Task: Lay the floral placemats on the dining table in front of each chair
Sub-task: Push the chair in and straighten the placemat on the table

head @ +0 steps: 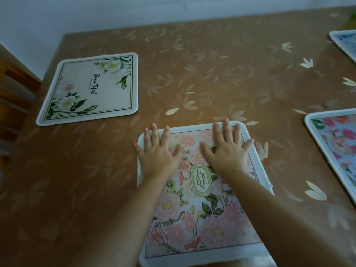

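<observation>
A pink floral placemat [192,218] marked "GARDEN" lies flat on the brown dining table [212,74] right in front of me. My left hand [158,151] presses on its far left corner with fingers spread and straight. My right hand [227,149] presses flat on its far right part, fingers reaching the far edge. A cream placemat [90,89] with white flowers and the word "Beautiful" lies at the far left. A blue placemat with pink flowers [335,143] lies at the right edge. The corner of a further bluish placemat [344,41] shows at the far right.
The table wears a brown cloth with a pale leaf pattern and stands against a white wall [115,14]. A wooden chair back [13,93] rises at the left end of the table.
</observation>
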A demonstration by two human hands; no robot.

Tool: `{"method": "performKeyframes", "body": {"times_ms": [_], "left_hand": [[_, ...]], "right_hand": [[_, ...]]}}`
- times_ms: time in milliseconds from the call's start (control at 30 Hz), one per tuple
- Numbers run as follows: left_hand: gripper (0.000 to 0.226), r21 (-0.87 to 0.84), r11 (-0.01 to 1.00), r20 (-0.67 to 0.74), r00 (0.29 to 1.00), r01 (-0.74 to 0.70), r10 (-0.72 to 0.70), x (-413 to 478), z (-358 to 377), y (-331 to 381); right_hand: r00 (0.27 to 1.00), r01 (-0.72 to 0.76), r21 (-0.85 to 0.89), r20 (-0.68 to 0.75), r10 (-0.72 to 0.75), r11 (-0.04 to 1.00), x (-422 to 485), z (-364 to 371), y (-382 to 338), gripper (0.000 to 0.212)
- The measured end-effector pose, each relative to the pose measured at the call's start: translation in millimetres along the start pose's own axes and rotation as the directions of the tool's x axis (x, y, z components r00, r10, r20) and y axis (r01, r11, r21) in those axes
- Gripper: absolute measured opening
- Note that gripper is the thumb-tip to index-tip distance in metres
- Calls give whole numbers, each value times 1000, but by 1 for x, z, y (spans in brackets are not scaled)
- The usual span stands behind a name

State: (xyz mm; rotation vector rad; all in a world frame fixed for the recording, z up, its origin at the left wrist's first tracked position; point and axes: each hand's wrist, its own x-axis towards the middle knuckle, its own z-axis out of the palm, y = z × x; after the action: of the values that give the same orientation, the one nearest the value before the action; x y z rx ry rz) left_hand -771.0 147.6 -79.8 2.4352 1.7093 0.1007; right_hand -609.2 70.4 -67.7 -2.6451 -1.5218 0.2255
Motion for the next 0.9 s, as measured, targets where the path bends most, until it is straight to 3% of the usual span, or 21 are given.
{"method": "performKeyframes", "body": {"times_ms": [167,667,900], "left_hand": [[71,22,999,20,999,25,-25,-20,-2,-2],[71,25,996,85,993,-81,78,-154,-2,-11],[70,17,990,192,972,-141,135,-207,-9,-15]], "right_hand": [[997,-80,40,-5,80,996,-33,3,4,71],[997,-70,15,43,69,997,-153,11,12,72],[991,-21,15,135,19,1000,-206,3,11,69]]}}
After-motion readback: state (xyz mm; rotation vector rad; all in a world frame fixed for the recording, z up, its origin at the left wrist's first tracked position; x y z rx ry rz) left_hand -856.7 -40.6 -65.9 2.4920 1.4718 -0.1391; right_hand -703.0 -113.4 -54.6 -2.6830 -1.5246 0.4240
